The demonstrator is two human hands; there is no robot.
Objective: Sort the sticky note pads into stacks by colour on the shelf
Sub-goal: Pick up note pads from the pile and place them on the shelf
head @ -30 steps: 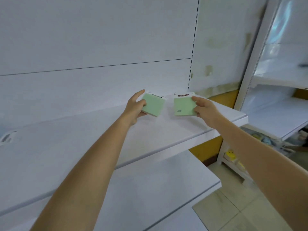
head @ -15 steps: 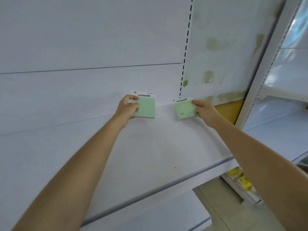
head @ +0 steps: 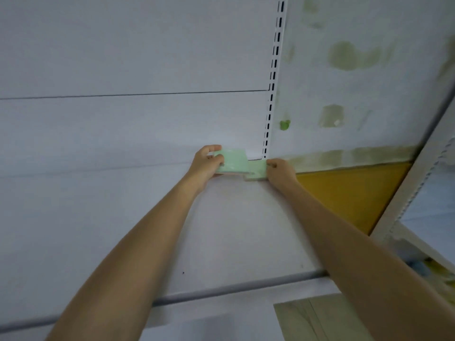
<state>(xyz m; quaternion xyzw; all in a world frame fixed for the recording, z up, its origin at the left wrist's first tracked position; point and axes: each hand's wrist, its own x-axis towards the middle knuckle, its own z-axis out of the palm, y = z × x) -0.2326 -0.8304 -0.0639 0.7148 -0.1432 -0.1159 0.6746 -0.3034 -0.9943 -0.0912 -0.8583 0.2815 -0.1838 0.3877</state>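
Observation:
Two pale green sticky note pads are at the back right corner of the white shelf (head: 221, 230). My left hand (head: 205, 166) grips the left green pad (head: 234, 163), tilted and raised a little, its right edge overlapping the other one. The right green pad (head: 257, 171) lies flat on the shelf against the back panel, and my right hand (head: 280, 172) holds its right edge with curled fingers. The two pads touch or nearly touch.
A slotted white upright (head: 272, 94) rises just behind the pads. To the right are a stained white wall (head: 357, 82), a yellow panel (head: 349, 193) and another shelf unit's post (head: 406, 198). The shelf's grey front edge (head: 221, 291) runs across below my forearms.
Both hands have moved further back and closer together. The right pad now lies flat in the shelf's corner, and the left pad has come over its left edge.

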